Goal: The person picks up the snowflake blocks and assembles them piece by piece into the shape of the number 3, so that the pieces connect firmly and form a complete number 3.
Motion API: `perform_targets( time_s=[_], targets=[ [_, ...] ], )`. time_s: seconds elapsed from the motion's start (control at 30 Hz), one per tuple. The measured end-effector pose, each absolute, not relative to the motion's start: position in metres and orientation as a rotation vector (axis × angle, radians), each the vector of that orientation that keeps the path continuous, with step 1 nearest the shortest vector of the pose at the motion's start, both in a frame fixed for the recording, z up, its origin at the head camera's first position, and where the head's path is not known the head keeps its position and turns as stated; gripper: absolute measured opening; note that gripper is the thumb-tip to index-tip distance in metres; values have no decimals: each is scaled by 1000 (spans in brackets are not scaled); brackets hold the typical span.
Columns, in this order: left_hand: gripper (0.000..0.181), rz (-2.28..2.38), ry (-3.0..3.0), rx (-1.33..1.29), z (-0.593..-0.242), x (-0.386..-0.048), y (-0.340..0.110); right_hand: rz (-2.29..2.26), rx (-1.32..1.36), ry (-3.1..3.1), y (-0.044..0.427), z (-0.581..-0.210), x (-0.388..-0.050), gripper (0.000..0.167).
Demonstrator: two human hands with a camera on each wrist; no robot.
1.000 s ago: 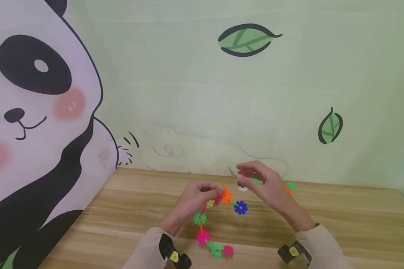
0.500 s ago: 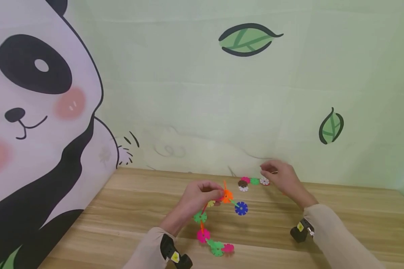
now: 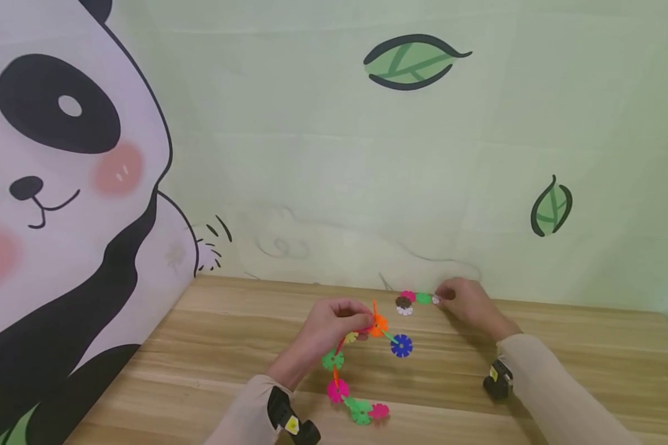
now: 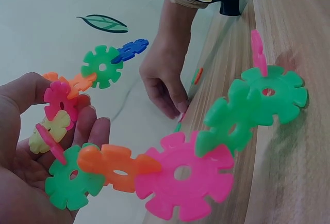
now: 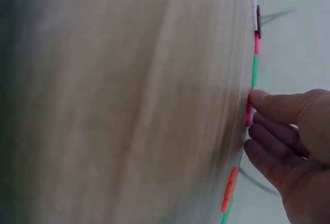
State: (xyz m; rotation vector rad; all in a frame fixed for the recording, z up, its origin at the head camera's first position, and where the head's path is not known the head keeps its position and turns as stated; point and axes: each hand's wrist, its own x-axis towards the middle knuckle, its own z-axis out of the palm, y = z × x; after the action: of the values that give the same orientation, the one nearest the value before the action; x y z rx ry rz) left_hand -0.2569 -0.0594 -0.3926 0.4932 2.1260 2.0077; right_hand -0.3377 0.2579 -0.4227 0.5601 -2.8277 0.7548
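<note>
Right fingertips come down to the loose discs while the left hand keeps the chain

Half a second ago the right hand (image 3: 473,308) was slightly higher; now its thumb tip touches the edge of a reddish disc (image 5: 248,113), with a white disc (image 3: 436,300) showing at the fingertips. Its other fingers are loosely bent — whether they have closed round anything, one cannot tell. The person seems to be at the point of taking up a loose piece, none lifted clear yet.

The left hand (image 3: 331,327) has hardly moved: thumb and finger pinch a pink disc (image 4: 53,96) partway along the chain (image 3: 334,364).

The chain is made of flat, notched discs slotted together at angles. From the left fingertips, orange and green lead rightward to a blue disc (image 3: 401,351); the other way, it curves below the fingers — yellow, green, orange, bright pink, two greens — to a last pink disc (image 4: 259,53). Just left of the right fingertips lies a green disc (image 3: 423,298).
</note>
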Motion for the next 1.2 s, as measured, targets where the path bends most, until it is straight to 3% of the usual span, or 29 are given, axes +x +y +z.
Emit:
perform_targets(
  time_s=[0.4, 0.73, 1.0, 1.2],
  targets=[
    [14, 2008, 2108, 505, -391, -257, -57, 762, 519, -2840, 262, -418, -332, 17],
    [15, 1999, 2077, 523, -390, -256, -57, 927, 377, -2781, 264, -408, -311, 5],
    [15, 1964, 2074, 556, -390, -255, -58, 1281, 423, -2595, 231, -377, -282, 21],
    [15, 1954, 2065, 576, -390, -255, -57, 1583, 458, -2436, 204, -368, -268, 21]
  ],
)
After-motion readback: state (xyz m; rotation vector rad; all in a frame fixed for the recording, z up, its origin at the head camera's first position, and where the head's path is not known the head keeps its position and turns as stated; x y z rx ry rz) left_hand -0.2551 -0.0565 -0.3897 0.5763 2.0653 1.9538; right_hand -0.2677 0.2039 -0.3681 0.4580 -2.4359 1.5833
